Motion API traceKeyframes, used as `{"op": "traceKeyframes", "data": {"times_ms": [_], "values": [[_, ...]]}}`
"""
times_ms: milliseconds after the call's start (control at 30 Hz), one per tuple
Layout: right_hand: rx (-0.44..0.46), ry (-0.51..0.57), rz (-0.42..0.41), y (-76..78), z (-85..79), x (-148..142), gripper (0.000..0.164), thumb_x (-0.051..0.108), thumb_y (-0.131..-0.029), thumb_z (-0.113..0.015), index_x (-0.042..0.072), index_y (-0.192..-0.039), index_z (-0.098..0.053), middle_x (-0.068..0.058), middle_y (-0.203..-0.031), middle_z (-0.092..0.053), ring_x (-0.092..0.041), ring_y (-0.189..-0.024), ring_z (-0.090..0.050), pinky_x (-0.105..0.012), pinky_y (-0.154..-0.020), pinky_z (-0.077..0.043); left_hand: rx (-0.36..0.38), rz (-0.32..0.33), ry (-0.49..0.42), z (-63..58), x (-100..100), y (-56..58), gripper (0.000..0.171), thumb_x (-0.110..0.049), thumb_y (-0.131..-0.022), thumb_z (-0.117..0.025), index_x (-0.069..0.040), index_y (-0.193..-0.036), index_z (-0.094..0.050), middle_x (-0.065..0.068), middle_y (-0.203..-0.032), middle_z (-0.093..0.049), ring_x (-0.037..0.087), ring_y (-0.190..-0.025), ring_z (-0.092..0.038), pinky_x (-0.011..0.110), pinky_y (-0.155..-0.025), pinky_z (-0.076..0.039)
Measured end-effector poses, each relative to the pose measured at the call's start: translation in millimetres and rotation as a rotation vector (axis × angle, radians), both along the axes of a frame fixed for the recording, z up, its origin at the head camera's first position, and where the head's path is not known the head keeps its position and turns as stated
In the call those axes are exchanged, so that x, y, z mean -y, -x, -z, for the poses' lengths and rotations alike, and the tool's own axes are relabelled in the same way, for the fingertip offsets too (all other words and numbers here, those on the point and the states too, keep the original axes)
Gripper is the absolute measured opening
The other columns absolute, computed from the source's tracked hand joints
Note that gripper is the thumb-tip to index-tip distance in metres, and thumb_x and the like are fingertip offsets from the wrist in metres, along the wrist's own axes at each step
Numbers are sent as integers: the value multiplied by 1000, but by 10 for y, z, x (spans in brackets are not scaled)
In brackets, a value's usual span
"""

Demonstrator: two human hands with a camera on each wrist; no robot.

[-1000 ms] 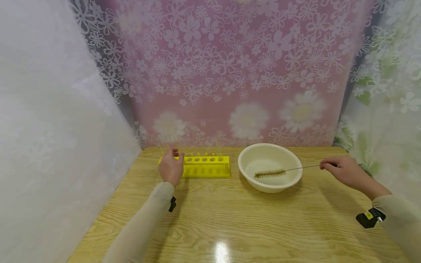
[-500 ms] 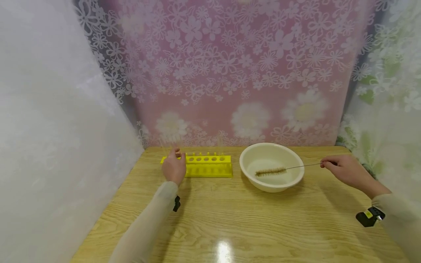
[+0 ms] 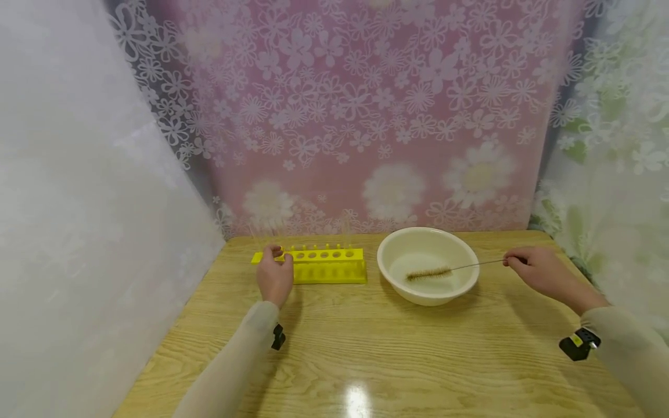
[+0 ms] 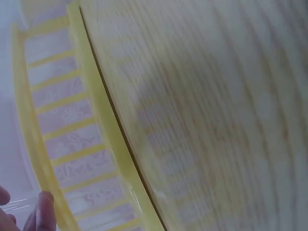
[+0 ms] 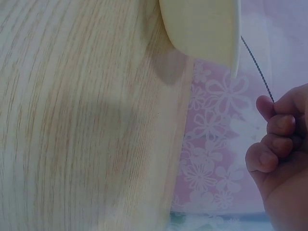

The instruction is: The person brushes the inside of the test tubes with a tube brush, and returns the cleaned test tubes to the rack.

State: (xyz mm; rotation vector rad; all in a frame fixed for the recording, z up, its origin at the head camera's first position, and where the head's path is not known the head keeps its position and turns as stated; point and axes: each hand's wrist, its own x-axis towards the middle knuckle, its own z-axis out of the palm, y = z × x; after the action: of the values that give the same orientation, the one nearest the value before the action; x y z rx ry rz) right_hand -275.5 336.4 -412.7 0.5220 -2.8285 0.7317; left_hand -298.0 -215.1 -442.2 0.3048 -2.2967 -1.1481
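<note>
A yellow test tube rack [image 3: 329, 276] stands on the table in the head view. Clear test tubes [image 3: 263, 231], faint to see, rise from its left end, and another test tube [image 3: 347, 233] stands near its right end. My left hand [image 3: 274, 280] is at the rack's left front, thumb and fingers apart; in the left wrist view its fingers [image 4: 45, 214] lie by the rack's edge [image 4: 50, 180]. To the right, my right hand [image 3: 546, 277] pinches the twisted wire handle [image 5: 257, 69] of a test tube brush [image 3: 428, 274]. Its bristles are over the inside of a cream basin [image 3: 402, 289].
The wooden table [image 3: 334, 348] ends against a pink flowered curtain [image 3: 355, 116] at the back. A whitish sheet [image 3: 94, 203] hangs on the left, and a flowered sheet [image 3: 617, 203] on the right. Several holes of the rack show no tube.
My left hand has drawn down a little from the tubes at the rack's left end. The right hand keeps the brush over the basin. The head view shifts slightly.
</note>
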Motion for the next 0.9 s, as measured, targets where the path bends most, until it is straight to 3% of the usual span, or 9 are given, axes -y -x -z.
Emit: {"op": "traceKeyframes", "data": {"times_ms": [133,400,500,667,900], "values": [[-10,-25,-13,6,-7,5,31,15,-107,-47,-4,-112,-71,-20,-104,-73,-6,-58,-45,-29,-55,-38,-41,22,-58,-7,-41,-76,20,-19,-97,-64,-6,-112,-62,5,-103,-63,22,-81,-64,38,-63,-53],[15,-42,-25,37,20,4,29,16,-107,-48,-2,-111,-71,-19,-104,-73,-4,-61,-49,-29,-56,-39,-116,156,-4,-132,-329,-191,15,-18,-98,-63,-6,-109,-61,8,-102,-59,19,-78,-53,35,-65,-47],[21,-41,-26,-5,22,-40,28,15,-107,-49,0,-111,-72,-18,-104,-73,-3,-61,-49,-28,-56,-39,-106,233,21,-184,-478,-159,13,-18,-98,-63,-10,-109,-60,8,-105,-60,20,-83,-56,35,-67,-50],[24,-38,-39,-61,-1,-81,25,15,-106,-52,1,-112,-72,-16,-105,-73,-2,-71,-58,-28,-58,-45,-21,361,34,-216,-676,-52,22,-21,-99,-61,-13,-119,-62,6,-117,-61,25,-102,-61,38,-81,-54],[16,-31,-76,-73,-55,-68,22,15,-104,-57,3,-113,-73,-10,-105,-74,-6,-81,-65,-28,-65,-52,32,441,49,-250,-864,61,39,-31,-100,-59,-11,-133,-61,7,-124,-61,32,-113,-61,44,-90,-54]]}}
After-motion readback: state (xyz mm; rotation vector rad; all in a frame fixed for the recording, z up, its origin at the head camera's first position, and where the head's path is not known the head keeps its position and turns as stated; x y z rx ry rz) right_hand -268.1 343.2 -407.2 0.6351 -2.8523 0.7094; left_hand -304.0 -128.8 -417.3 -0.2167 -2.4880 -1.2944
